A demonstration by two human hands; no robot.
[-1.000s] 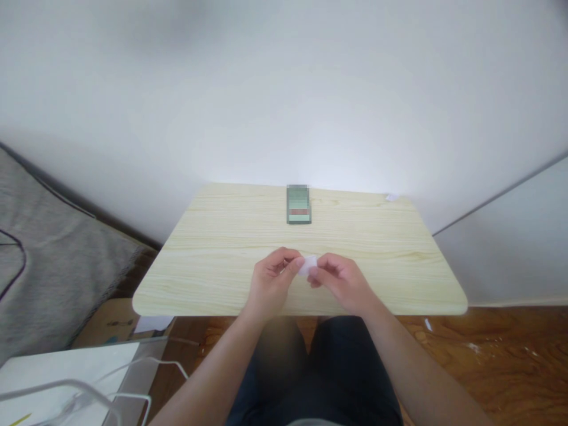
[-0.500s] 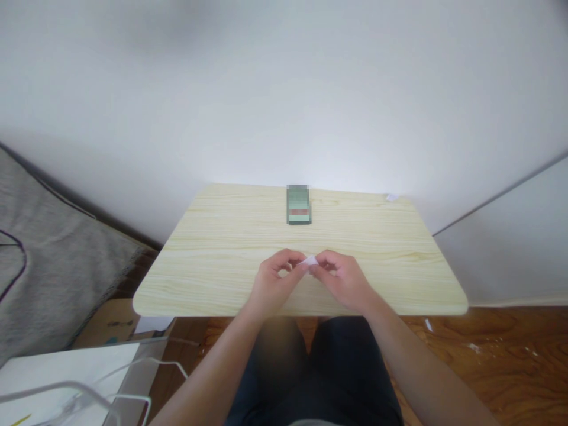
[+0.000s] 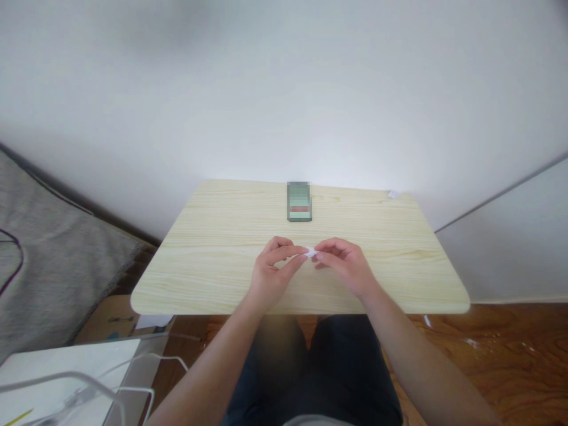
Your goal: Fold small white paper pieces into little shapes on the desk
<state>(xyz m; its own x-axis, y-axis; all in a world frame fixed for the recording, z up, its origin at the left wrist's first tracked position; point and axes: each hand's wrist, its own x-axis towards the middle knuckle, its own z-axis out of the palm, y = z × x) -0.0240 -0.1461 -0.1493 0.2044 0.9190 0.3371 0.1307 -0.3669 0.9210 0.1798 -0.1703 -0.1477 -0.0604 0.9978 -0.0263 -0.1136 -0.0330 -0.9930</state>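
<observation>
Now the small white paper scrap (image 3: 312,252) shows as far less than a second ago: then it was a visible flap between the fingertips, now only a thin sliver, pinched at both ends, so it looks folded or rolled down tighter, and the folding step seems well along. Both hands have also drifted slightly up and away from the near edge of the worktop (image 3: 213,260). Left hand (image 3: 271,273) has its grip closed on the scrap's left end, thumb and forefinger together; right hand (image 3: 344,267) likewise clamps the right end. Scrap sits just above the worktop, mid-front, between the two hands. Count: two hands, one scrap in hand, one phone (image 3: 299,202) lying flat at the far edge, one tiny white bit (image 3: 393,194) at the far right corner, one worktop.
</observation>
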